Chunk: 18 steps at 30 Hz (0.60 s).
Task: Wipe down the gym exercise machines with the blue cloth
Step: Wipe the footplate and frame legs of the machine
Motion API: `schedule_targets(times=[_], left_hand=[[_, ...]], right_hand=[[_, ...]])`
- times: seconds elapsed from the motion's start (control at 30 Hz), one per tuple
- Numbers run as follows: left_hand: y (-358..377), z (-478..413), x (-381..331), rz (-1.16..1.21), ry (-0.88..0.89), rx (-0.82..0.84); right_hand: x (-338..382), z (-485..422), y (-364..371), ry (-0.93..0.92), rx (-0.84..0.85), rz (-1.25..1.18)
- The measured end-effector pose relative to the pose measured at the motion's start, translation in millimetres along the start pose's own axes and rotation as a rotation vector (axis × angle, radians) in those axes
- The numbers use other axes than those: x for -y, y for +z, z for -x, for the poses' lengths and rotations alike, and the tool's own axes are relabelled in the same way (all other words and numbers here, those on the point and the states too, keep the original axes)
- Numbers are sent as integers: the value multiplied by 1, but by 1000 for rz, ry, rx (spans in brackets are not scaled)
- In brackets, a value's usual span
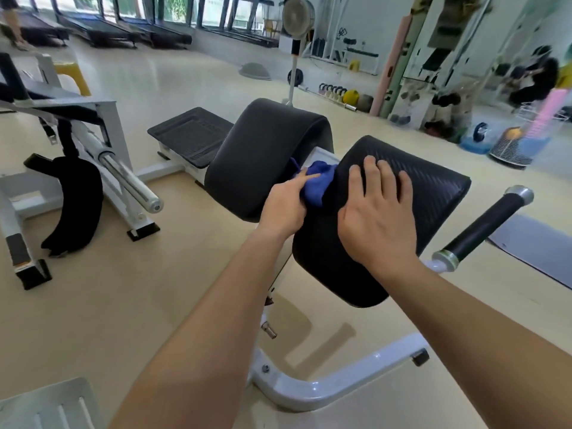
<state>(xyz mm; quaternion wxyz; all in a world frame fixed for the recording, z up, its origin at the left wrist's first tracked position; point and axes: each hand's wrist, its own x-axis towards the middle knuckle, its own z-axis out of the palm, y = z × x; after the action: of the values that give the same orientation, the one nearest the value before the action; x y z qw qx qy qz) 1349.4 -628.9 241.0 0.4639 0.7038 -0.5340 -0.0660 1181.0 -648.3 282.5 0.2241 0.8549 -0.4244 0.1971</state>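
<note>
the near pad [433, 187] is showing a black leather-like skin with a fine woven grain and faint sheen; the curved pad [263, 144] is looking smoother and matt. the cloth [318, 182] is looking soft and fuzzy. the frame [309, 390] is gleaming as glossy white painted metal, the bar [130, 181] as polished steel

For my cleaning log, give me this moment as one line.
phase: wiping | left hand: holds blue cloth against near pad edge, beside curved pad | right hand: flat on near pad
</note>
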Motion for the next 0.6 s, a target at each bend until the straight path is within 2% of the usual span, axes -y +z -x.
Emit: schedule_targets(times=[0.13,0.2,0.23,0.27,0.37,0.43,0.6], left_hand=[[0,-22,-13,-99,122,-145],[-8,-22,-12,-175,115,-220],[-12,-18,-9,-151,104,-194],[-17,-14,-8,-59,97,-115],[-33,0,-13,477,-12,166],[-38,4,-21,631,-94,224],[-19,-8,-19,316,-13,-60]], right_hand=[[-2,-5,4,-1,15,39],[-2,-5,4,5,14,43],[-1,-5,4,4,13,44],[-1,-5,4,3,18,44],[-2,-3,1,4,32,37],[-1,-3,1,3,35,35],[1,-2,-1,10,34,30]])
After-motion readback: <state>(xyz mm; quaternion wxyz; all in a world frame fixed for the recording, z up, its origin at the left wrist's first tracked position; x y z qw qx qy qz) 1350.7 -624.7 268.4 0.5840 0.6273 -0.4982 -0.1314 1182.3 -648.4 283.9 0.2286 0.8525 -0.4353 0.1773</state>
